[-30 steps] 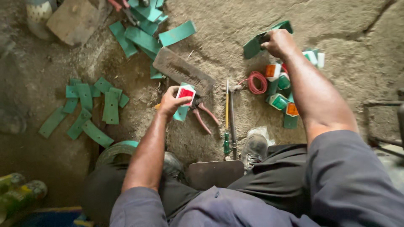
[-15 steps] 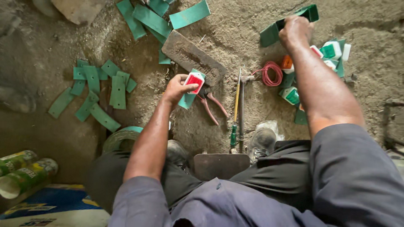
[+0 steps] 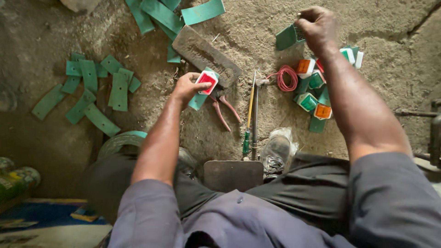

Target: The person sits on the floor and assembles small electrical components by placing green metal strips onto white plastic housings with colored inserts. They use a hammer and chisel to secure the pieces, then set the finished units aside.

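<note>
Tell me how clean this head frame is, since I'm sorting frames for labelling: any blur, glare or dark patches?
Head view: evenly lit and sharp around the left hand with its red-faced block and the right hand; no glare; the lower left ground lies in dim shadow; wide-angle stretch at the edges enlarges the grey sleeves.

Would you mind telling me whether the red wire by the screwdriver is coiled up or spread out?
Coiled. The red wire lies in a tight round loop on the ground, right of the screwdriver.

One pair of pliers (image 3: 223, 108). One screwdriver (image 3: 248, 120). One coil of red wire (image 3: 287, 78). One gray block (image 3: 206, 55). Two hands. I cannot count the green strips (image 3: 120, 90) or the little lights (image 3: 307, 101) for sure.
</note>
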